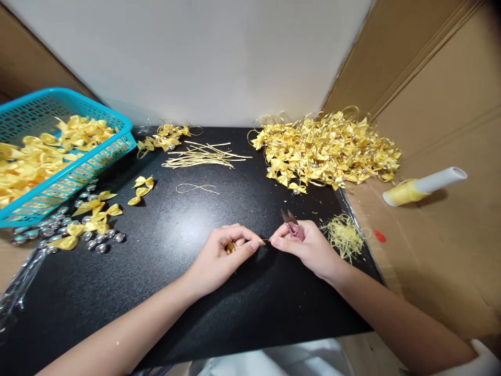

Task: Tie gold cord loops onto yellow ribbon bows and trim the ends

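My left hand (223,258) is closed in a pinch on one end of a thin gold cord (265,240). A shiny gold piece (231,247), mostly hidden, shows inside its curled fingers. Opposite it, my right hand (311,249) pinches the cord's other end between thumb and forefinger. Small snipping scissors (293,225) with pink handles are also tucked in the right hand, their dark blades pointing up and away. Both hands hover low over the black tabletop (250,313), with only a short stretch of cord visible between the fingertips.
A blue basket (92,159) of yellow bows stands left, beside silver bells (100,239) and loose bows (141,189). Cut gold cords (203,155) and a looped cord (198,188) lie ahead. Finished bow pieces (329,149), thread scraps (344,236) and a ribbon-wrapped tube (425,186) are right.
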`<state>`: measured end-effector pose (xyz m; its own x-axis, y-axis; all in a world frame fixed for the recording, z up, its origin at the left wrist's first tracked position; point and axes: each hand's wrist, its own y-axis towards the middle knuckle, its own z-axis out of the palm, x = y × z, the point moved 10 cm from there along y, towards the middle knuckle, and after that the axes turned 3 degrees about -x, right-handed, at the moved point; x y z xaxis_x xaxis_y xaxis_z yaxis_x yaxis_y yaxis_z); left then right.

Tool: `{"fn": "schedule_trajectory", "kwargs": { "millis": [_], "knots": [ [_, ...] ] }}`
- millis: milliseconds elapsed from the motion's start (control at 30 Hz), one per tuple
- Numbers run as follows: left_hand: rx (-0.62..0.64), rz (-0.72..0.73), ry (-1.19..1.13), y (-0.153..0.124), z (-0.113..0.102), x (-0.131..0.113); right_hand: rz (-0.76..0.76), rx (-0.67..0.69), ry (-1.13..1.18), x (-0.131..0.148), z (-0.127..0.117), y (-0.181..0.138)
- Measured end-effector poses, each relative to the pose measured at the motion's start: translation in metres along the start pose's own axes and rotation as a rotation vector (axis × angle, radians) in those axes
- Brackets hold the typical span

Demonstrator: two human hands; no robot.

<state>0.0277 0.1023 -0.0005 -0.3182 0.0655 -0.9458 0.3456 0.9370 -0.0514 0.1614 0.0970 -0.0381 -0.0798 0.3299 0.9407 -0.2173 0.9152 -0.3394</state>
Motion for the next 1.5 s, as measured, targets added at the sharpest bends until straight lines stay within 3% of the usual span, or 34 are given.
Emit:
{"fn": "schedule_trajectory", "kwargs": {
  "millis": [167,333,433,533,667,1267,1500],
  "knots": [
    [0.008,-0.075,-0.042,-0.002,0.003,0.007,-0.026,-0.012,-0.014,0.0,-0.004,0.002],
    [-0.052,-0.193,-0.126,-0.004,0.0,0.019,-0.225,-0.224,0.096,0.014,-0.024,-0.011],
    [-0.105,-0.211,-0.144,-0.005,-0.004,0.021,-0.244,-0.09,0.039,0.015,-0.004,-0.021],
    [-0.154,-0.176,-0.126,-0.005,-0.009,0.016,-0.216,-0.005,-0.192,0.012,0.014,-0.028],
    [-0.209,-0.107,-0.085,-0.006,-0.016,0.008,-0.225,0.0,-0.337,0.015,0.02,-0.029],
    [-0.312,0.083,0.073,-0.011,-0.027,-0.008,-0.214,-0.038,-0.327,0.016,0.019,-0.029],
    [-0.306,0.127,0.126,-0.011,-0.025,-0.012,-0.13,-0.027,-0.259,0.006,0.017,-0.026]
  ]
}}
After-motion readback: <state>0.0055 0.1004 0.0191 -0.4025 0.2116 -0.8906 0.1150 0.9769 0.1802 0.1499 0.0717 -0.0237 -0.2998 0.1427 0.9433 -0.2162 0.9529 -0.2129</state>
